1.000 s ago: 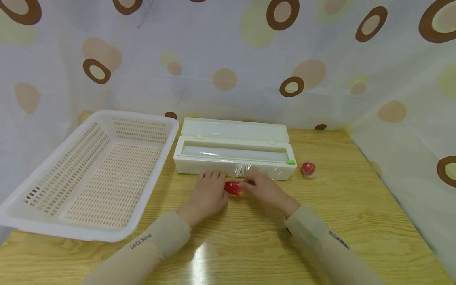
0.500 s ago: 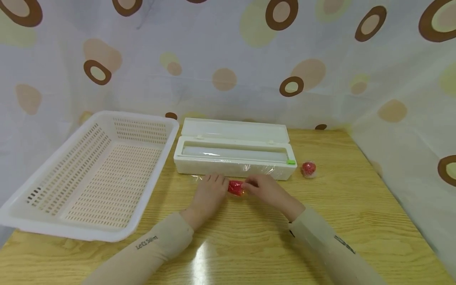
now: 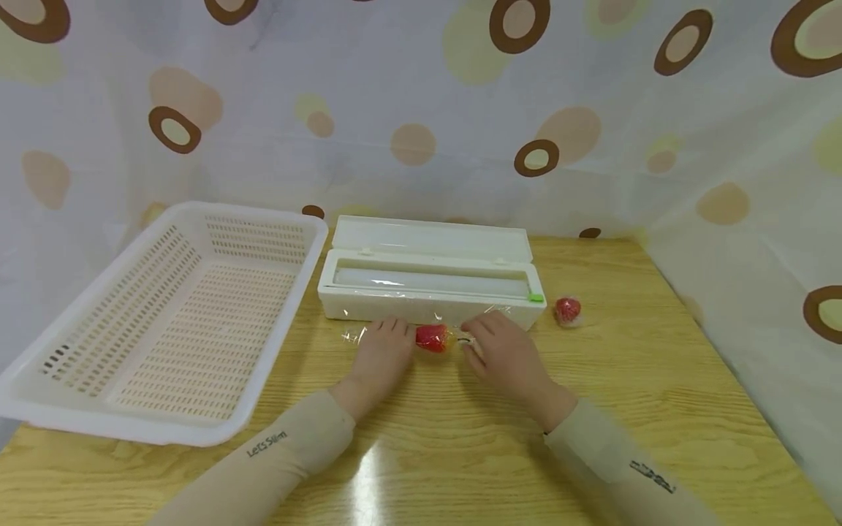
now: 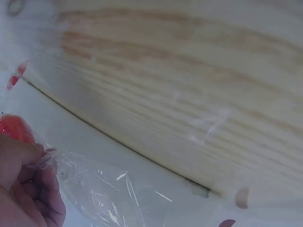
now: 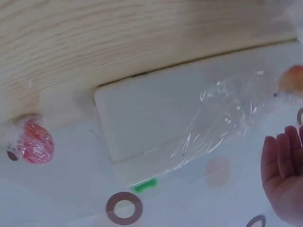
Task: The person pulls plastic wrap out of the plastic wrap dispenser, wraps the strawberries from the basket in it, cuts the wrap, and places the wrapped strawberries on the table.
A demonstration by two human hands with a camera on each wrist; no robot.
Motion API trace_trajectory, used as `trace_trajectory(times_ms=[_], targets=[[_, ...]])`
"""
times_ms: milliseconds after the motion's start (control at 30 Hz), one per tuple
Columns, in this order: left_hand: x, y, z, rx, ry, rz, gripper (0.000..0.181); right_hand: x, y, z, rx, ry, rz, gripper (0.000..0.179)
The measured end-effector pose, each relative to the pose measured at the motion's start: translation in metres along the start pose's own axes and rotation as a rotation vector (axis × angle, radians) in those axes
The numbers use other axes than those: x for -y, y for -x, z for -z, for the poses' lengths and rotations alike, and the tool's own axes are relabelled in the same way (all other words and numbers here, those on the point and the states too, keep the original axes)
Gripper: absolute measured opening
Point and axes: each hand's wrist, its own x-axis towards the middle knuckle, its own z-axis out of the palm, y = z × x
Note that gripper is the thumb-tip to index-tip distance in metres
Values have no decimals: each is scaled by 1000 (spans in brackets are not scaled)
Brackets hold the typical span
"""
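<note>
A red fruit (image 3: 432, 338), yellowish at its right end and wrapped in clear film, lies between both hands at the front of a white cling film box. Beside its left end, the left hand (image 3: 384, 358) pinches gathered cling film (image 4: 104, 189), whose loose crinkled part spreads out past the fingers in the left wrist view. The right hand (image 3: 509, 361) is at the fruit's right, close to the loose film there (image 5: 222, 109); in the right wrist view its fingers are extended, apart from the fruit. Part of the wrapped fruit is hidden by the left hand.
The white cling film box (image 3: 349, 305) stands with its lid raised, a roll (image 3: 427, 281) inside and a green slider (image 3: 536, 298) at its right end. A second film-wrapped red fruit (image 3: 567, 311) sits to its right. A white slotted basket (image 3: 263, 380) fills the left side.
The right hand has let go of the fruit's right end, shifted right and spread its fingers. The left hand has stayed at the left end, where loose film now shows beyond it.
</note>
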Motion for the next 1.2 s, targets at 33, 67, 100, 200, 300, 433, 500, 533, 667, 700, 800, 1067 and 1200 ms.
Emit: trace_trajectory(times_ms=[33, 67, 100, 200, 300, 433, 500, 533, 667, 700, 800, 1067, 1200], targets=[[0, 0, 0, -5, 4, 2, 19, 2, 2, -4, -3, 45, 57, 33], [0, 0, 1, -5, 5, 2, 19, 5, 3, -7, 15, 75, 94, 40], [0, 0, 1, -1, 7, 1, 19, 7, 3, -10, 39, 96, 107, 44], [0, 0, 3, 24, 10, -9, 22, 9, 3, -18, 99, 136, 68, 42], [0, 0, 5, 33, 13, -20, 23, 9, 1, -20, 110, 129, 32, 33], [2, 0, 7, -32, 37, -14, 23, 9, -3, -18, 95, 108, 33, 27], [4, 0, 8, -80, 45, -20, 23, 9, -5, -18, 92, 94, 25, 24], [5, 0, 8, -95, 52, -24, 24, 9, -6, -18, 92, 88, 20, 23], [7, -1, 11, -64, 99, 4, 24, 7, -9, -17, 81, 111, 26, 20], [7, -2, 12, -42, 118, 21, 24, 7, -9, -17, 75, 127, 32, 20], [7, -3, 13, 4, 161, 63, 23, 6, -9, -16, 71, 196, 50, 24], [7, -2, 12, 9, 163, 22, 26, 5, -10, -16, 130, 219, 54, 13], [7, -2, 13, 49, 162, 7, 28, 5, -10, -18, 130, 194, 55, 10]])
